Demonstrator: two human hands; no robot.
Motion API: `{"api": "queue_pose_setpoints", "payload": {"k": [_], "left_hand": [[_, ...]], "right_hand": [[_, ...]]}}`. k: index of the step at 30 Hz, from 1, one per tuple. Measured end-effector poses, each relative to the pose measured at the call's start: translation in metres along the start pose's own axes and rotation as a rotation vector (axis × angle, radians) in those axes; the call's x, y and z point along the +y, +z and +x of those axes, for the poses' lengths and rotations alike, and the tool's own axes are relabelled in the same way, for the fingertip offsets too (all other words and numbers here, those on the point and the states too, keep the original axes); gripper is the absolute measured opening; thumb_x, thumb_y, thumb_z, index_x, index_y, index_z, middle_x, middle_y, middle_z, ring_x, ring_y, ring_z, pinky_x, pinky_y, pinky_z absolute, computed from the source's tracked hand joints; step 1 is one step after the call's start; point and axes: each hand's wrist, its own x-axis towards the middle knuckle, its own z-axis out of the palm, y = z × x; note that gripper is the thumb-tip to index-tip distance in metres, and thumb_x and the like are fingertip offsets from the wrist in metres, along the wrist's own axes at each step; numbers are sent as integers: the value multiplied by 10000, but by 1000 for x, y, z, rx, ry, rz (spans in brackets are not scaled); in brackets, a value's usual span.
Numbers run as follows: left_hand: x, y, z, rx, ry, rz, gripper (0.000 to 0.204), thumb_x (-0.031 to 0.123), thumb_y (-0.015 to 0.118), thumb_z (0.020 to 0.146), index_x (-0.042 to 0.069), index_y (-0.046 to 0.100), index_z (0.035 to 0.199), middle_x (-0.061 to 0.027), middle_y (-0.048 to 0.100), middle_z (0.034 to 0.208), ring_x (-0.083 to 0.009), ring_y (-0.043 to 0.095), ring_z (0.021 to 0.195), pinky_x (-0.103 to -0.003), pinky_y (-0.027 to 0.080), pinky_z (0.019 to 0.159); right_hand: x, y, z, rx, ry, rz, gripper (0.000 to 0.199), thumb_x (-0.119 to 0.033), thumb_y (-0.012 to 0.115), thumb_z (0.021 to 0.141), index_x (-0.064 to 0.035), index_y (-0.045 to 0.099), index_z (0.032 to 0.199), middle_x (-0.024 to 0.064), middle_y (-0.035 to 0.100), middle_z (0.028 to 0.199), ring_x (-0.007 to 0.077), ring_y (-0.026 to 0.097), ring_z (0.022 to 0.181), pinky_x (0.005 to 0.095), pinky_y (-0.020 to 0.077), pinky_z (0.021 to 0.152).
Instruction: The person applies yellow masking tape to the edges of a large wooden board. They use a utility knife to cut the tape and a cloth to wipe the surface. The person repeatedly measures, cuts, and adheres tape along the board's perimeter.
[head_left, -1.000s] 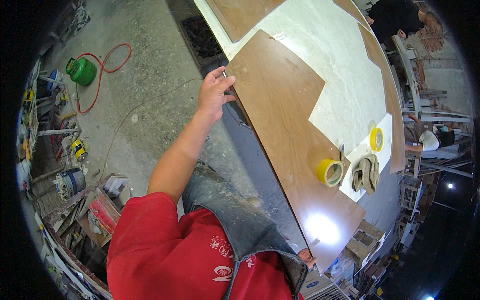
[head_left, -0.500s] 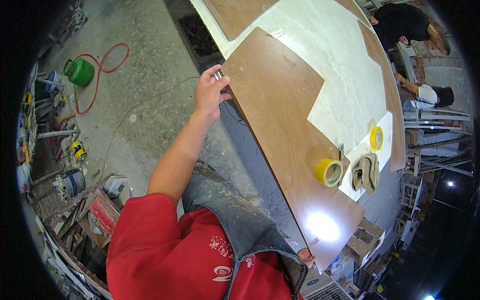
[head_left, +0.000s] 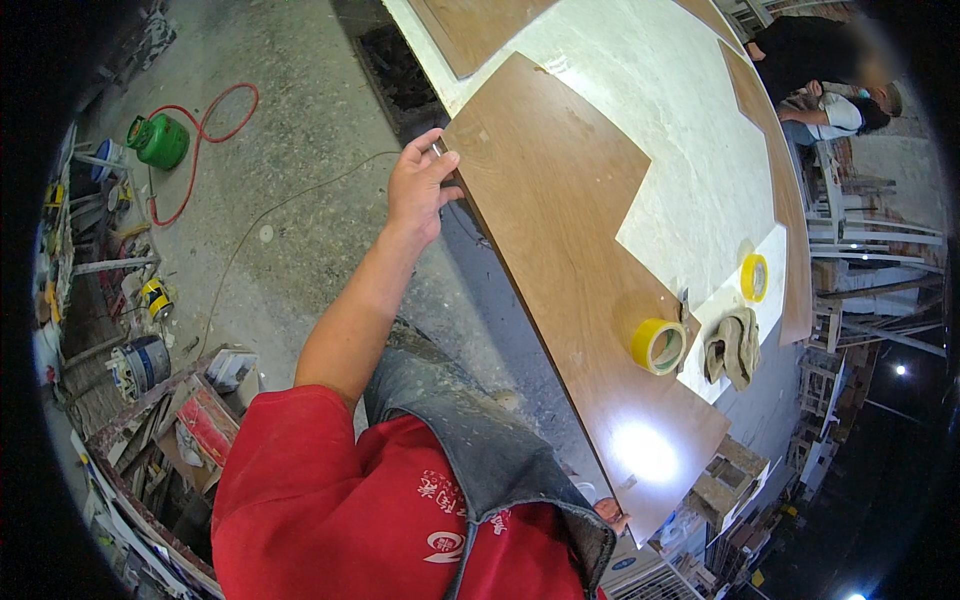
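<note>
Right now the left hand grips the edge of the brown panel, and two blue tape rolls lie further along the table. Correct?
Not quite: the tape rolls are yellow, not blue, as the head view shows. The rest holds: the left hand grips the edge of the brown panel, and both rolls lie further along the table.

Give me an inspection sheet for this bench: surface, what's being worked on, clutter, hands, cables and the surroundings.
Surface: pale worktop carrying brown wood-grain panels.
Job's things: brown panel, its near corner gripped by the left hand.
Clutter: yellow tape roll, a second tape roll, a pair of work gloves.
Hands: left hand on the panel's corner with a thin metal piece under the fingers; right hand barely visible at the lower edge.
Cables: red hose looped from a green canister; thin cord on the floor.
Surroundings: concrete floor, paint cans at left, another person beyond the table.
</note>
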Motion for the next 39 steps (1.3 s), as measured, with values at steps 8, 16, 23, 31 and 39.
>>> {"api": "queue_pose_setpoints", "payload": {"k": [8, 16, 23, 31, 39], "left_hand": [[-2, 0, 1, 0, 0, -10, 560, 87, 690, 920, 87, 450, 1426, -51, 668, 1101, -182, 651, 932, -391, 576, 728], [-6, -4, 3, -3, 4, -8, 566, 87, 691, 920, 82, 445, 1429, -49, 670, 1107, -187, 653, 934, -396, 569, 737], [-4, -1, 2, -11, -5, -20, 577, 100, 698, 915, 79, 443, 1432, -45, 670, 1109, -182, 651, 928, -385, 561, 744], [-2, 3, 3, 0, -50, -62, 529, 101, 685, 926, 79, 467, 1408, -46, 672, 1090, -156, 650, 871, -348, 553, 693], [0, 0, 2, 42, -49, -93, 481, 95, 677, 931, 82, 501, 1379, -47, 669, 1034, -143, 651, 839, -337, 546, 656]], "right_hand": [[-7, -12, 19, 140, -17, 1, 300, -315, 632, 972, -18, 644, 1017, 63, 610, 823, 152, 361, 595, 296, 353, 584], [11, 40, -30, 122, -40, -42, 314, -345, 593, 992, -48, 609, 890, 14, 426, 655, 154, 292, 554, 286, 310, 548], [-9, -10, 0, -40, 29, -75, 313, -374, 603, 986, -79, 597, 882, -2, 345, 619, 148, 319, 552, 285, 308, 543], [-39, -57, 32, -181, 32, -150, 270, -332, 704, 913, -77, 652, 985, 9, 572, 741, 149, 389, 582, 280, 367, 576], [-11, -6, 5, 51, -4, -164, 283, -322, 683, 924, -60, 645, 1023, 19, 596, 785, 137, 408, 621, 280, 369, 584]]}}
